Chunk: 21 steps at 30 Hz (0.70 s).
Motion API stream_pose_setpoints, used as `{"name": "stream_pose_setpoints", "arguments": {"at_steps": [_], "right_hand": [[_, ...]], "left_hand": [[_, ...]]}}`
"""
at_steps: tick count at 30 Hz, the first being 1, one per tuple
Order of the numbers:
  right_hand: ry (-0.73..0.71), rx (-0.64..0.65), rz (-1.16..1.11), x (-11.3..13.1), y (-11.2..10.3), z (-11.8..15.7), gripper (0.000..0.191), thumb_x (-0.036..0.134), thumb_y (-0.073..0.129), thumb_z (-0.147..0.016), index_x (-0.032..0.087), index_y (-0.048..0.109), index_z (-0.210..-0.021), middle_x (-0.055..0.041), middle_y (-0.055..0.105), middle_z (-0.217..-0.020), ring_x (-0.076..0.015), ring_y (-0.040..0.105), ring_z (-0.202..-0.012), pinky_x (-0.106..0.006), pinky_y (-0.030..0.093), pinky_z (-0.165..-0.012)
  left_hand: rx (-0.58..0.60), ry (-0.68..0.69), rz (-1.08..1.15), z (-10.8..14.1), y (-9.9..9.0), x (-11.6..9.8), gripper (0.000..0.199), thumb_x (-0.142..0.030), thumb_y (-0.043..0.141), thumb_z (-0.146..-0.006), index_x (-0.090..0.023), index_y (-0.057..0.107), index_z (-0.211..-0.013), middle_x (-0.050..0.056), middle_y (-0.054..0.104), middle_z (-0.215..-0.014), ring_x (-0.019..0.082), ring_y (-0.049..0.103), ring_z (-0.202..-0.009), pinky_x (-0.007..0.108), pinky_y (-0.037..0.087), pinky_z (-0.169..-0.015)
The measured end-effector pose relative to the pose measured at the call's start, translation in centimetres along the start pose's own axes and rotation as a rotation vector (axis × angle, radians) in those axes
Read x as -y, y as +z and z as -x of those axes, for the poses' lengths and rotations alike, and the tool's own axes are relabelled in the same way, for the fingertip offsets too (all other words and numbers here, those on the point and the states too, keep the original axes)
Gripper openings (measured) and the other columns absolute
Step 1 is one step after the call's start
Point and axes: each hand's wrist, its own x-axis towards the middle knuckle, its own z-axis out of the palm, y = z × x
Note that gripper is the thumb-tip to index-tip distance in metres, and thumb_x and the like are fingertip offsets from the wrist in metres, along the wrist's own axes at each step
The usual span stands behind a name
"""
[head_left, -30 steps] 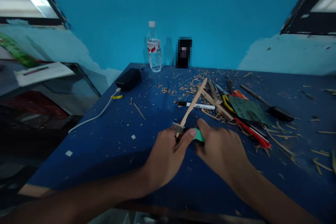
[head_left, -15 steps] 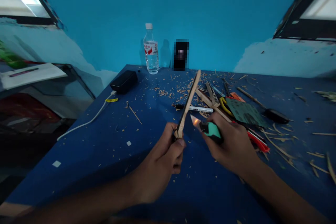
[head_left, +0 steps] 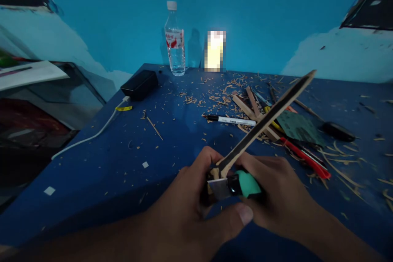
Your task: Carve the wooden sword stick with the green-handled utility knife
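My left hand [head_left: 196,204] grips the lower end of a carved wooden stick [head_left: 264,125], shaped like a small sword with a dark flat face. The stick slants up to the right over the table. My right hand [head_left: 273,192] is closed round a green and black utility knife [head_left: 247,184]. The knife's blade lies across the stick near its base, at or touching the wood by my left fingers. My left thumb extends below the blade, close to the knife's handle. Part of the stick's lower end is hidden in my left hand.
On the blue table [head_left: 172,151] lie a marker [head_left: 236,121], a red cutter [head_left: 305,157], sandpaper [head_left: 299,127], wood strips [head_left: 242,106] and many shavings. A water bottle [head_left: 176,45] and a pixelated phone-like panel [head_left: 215,51] stand by the wall. A black box [head_left: 140,85] with a white cable sits left.
The stick has tilted to the right and shows its dark face. My right hand has brought the knife leftward to the stick's base. The panel by the wall has turned from dark to bright.
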Motion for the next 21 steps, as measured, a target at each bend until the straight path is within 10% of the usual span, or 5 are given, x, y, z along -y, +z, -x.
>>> {"name": "stream_pose_setpoints", "arguments": {"at_steps": [13, 21], "right_hand": [[0.14, -0.03, 0.321, 0.6, 1.0, -0.4, 0.013, 0.018, 0.051, -0.069, 0.025, 0.047, -0.079, 0.0061, 0.061, -0.058, -0.0193, 0.062, -0.048, -0.03, 0.024, -0.047], [0.124, -0.202, 0.524, 1.3, 1.1, -0.9, 0.008, 0.02, 0.05, -0.076, 0.025, 0.047, -0.081, 0.0032, 0.06, -0.055, -0.0235, 0.061, -0.044, -0.028, 0.016, -0.048]], "left_hand": [[-0.261, -0.054, -0.446, 0.3, 0.3, 0.8, 0.028, -0.051, 0.051, -0.099, -0.024, 0.054, -0.094, -0.002, 0.052, -0.075, 0.016, 0.048, -0.072, 0.028, 0.036, -0.063], [-0.346, 0.011, -0.226, -0.5, 1.1, 1.6, 0.03, -0.054, 0.053, -0.099, -0.024, 0.054, -0.1, -0.006, 0.046, -0.073, 0.012, 0.039, -0.064, 0.026, 0.034, -0.06]]}}
